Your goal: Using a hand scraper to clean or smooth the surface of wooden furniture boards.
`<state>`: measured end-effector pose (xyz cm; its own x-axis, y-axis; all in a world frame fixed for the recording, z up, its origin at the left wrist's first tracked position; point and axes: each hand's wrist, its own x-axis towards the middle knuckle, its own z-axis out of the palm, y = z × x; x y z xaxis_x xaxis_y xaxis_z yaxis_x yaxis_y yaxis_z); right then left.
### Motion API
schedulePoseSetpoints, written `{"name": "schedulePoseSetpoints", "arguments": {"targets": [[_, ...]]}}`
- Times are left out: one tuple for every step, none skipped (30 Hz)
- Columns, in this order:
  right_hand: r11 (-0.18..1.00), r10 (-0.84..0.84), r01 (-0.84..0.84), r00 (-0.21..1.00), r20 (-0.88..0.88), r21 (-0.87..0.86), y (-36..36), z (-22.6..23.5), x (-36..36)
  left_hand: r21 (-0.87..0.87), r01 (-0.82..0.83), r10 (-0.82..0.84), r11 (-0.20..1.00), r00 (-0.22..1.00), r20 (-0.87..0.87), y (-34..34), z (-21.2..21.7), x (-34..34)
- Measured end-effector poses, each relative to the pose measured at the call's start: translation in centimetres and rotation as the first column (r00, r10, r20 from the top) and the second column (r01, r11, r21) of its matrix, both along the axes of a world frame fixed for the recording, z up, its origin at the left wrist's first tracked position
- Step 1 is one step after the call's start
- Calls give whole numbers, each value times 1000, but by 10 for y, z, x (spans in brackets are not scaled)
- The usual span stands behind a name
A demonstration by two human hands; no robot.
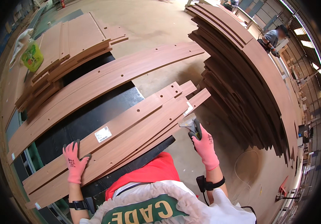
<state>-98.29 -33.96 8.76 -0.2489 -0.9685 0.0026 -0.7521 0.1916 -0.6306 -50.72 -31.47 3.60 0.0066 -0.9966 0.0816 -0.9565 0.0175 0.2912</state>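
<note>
Long wood-veneer panels (130,130) were stacked across black workbench (82,119), left hand (74,162) in pink glove was pressed flat on them, fingers spread, right hand (204,145) was closed around metal scraper (189,122) at panel edge.

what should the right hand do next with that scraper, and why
Probably draw the scraper along the panel edge toward the body. The right hand holds its blade at the edge near the far end, and the left hand lies flat on the panel, steadying it.
</note>
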Motion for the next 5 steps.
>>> {"name": "schedulePoseSetpoints", "arguments": {"targets": [[1000,6,-6,1000,3,18,-1,-1,0,-42,33,-33,999,999,8,0,-1,1],[999,-8,7,1000,13,54,-3,-2,1,-29,25,-25,999,1000,2,1,-1,0],[999,7,-7,1000,4,39,-6,-1,0,13,-1,1,1000,1000,-4,0,0,0],[998,36,-34,998,-45,55,-8,-1,0,-34,8,-6,999,999,52,0,2,-2],[996,65,-59,994,-93,74,-11,0,-2,-53,2,4,999,994,105,0,2,-7]]}}
